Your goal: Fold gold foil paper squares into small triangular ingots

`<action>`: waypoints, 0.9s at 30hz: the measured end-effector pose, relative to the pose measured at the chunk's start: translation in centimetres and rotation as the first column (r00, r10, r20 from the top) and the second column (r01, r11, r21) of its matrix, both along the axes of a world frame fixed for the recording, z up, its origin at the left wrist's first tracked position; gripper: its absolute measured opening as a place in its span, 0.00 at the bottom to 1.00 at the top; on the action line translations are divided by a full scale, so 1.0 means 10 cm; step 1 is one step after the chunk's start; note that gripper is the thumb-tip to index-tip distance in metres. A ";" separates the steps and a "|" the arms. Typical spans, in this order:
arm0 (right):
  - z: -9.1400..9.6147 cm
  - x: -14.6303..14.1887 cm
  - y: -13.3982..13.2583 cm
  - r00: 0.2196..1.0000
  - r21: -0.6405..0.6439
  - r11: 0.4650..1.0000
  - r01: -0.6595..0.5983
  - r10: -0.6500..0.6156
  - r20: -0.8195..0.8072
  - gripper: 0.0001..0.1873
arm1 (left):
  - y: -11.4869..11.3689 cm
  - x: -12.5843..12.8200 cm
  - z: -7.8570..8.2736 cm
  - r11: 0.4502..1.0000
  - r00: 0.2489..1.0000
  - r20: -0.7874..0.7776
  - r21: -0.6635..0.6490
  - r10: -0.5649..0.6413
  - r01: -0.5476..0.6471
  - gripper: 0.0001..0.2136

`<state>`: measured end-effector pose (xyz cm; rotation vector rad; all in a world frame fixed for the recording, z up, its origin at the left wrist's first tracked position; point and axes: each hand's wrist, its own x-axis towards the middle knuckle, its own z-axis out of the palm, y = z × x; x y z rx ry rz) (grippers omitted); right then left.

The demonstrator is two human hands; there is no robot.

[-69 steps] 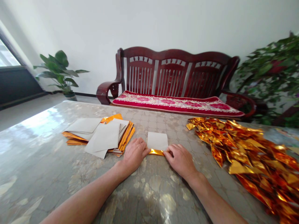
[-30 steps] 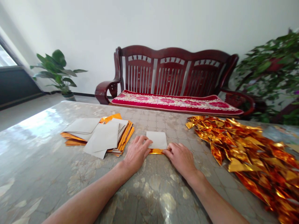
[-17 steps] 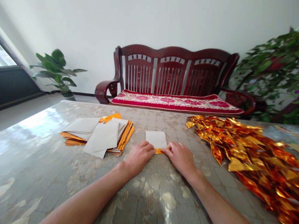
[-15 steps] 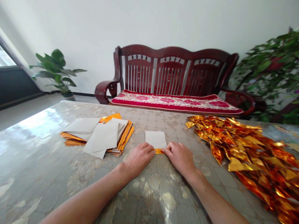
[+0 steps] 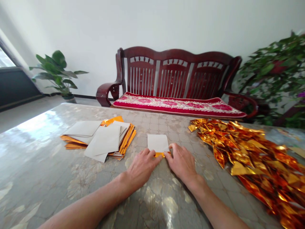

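Observation:
A small sheet of paper, white side up with a gold foil strip folded over its near edge, lies on the table in front of me. My left hand has its fingertips pinched on the left end of the gold fold. My right hand pinches the fold's right end, with its forefinger resting on the white face. Both hands lie low on the glossy marble-patterned table.
A stack of white-and-gold sheets lies to the left. A heap of folded gold foil pieces covers the right side. Beyond the table stand a dark wooden bench with a red cushion and two potted plants, one left and one right.
My hands have drawn closer together along the gold fold, so less of the strip shows. The sheet has hardly shifted; the stack and the heap are unchanged.

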<state>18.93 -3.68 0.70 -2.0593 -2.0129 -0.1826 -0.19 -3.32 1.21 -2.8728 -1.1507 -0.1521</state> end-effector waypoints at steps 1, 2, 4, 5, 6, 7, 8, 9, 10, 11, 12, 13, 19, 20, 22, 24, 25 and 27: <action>0.00 -0.02 -0.01 1.000 -0.002 1.000 0.001 -0.001 -0.003 0.14 | 0.00 0.00 0.00 1.000 1.000 0.002 0.008 0.000 0.000 0.20; 0.01 -0.03 -0.01 1.000 -0.002 1.000 -0.001 0.001 -0.008 0.15 | 0.00 0.01 -0.01 1.000 1.000 0.003 0.017 0.001 -0.001 0.21; 0.01 -0.05 -0.01 1.000 0.002 1.000 -0.011 0.011 -0.014 0.17 | -0.01 0.02 -0.02 1.000 1.000 0.001 0.029 0.002 -0.002 0.21; 0.01 -0.05 -0.01 1.000 0.005 1.000 -0.015 0.015 -0.014 0.17 | -0.01 0.03 -0.03 1.000 1.000 -0.001 0.030 0.002 -0.002 0.21; 0.00 -0.05 -0.01 1.000 0.007 1.000 -0.016 0.016 -0.010 0.16 | -0.01 0.03 -0.03 1.000 1.000 -0.003 0.028 0.005 -0.005 0.20; 0.00 -0.04 -0.01 1.000 0.009 1.000 -0.015 0.015 -0.004 0.16 | -0.02 0.04 -0.03 1.000 1.000 -0.004 0.023 0.008 -0.008 0.19; 0.00 -0.04 -0.01 1.000 0.009 1.000 -0.012 0.012 0.001 0.16 | -0.02 0.05 -0.03 1.000 1.000 -0.004 0.015 0.013 -0.013 0.17; 0.00 -0.03 0.00 1.000 0.010 1.000 -0.008 0.008 0.004 0.17 | -0.03 0.05 -0.03 1.000 1.000 -0.005 0.007 0.018 -0.018 0.16; 0.00 -0.02 0.00 1.000 0.010 1.000 -0.007 0.007 0.007 0.17 | -0.04 0.06 -0.02 1.000 1.000 -0.010 0.000 0.024 -0.024 0.14; 0.00 -0.02 0.00 1.000 0.010 1.000 -0.006 0.006 0.007 0.17 | -0.05 0.06 -0.02 1.000 0.999 -0.017 -0.004 0.031 -0.031 0.13; 0.00 -0.01 0.00 1.000 0.009 1.000 -0.007 0.007 0.006 0.17 | -0.06 0.07 -0.01 0.999 0.999 -0.029 -0.005 0.038 -0.038 0.12; 0.00 -0.01 0.00 1.000 0.006 1.000 -0.008 0.008 0.006 0.17 | -0.08 0.07 0.00 0.999 0.998 -0.043 -0.003 0.046 -0.046 0.12; -0.02 0.04 0.00 1.000 -0.019 1.000 -0.013 0.013 0.007 0.16 | -0.17 0.06 0.02 0.992 0.981 -0.157 0.072 0.115 -0.105 0.10; -0.02 0.05 0.00 1.000 -0.024 1.000 -0.012 0.012 0.009 0.15 | -0.19 0.06 0.02 0.989 0.975 -0.176 0.088 0.133 -0.119 0.10; -0.02 0.05 0.00 1.000 -0.031 0.999 -0.008 0.008 0.013 0.14 | -0.23 0.05 0.01 0.983 0.965 -0.207 0.116 0.163 -0.141 0.10; -0.02 0.05 0.00 1.000 -0.034 0.999 -0.008 0.008 0.012 0.12 | -0.25 0.05 0.00 0.979 0.957 -0.226 0.134 0.181 -0.153 0.09; -0.02 0.05 0.00 1.000 -0.036 0.999 -0.010 0.010 0.010 0.12 | -0.26 0.05 0.00 0.978 0.955 -0.231 0.137 0.184 -0.155 0.08; -0.02 0.06 0.00 1.000 -0.036 0.999 -0.015 0.015 0.005 0.10 | -0.26 0.04 0.00 0.978 0.955 -0.229 0.133 0.189 -0.162 0.08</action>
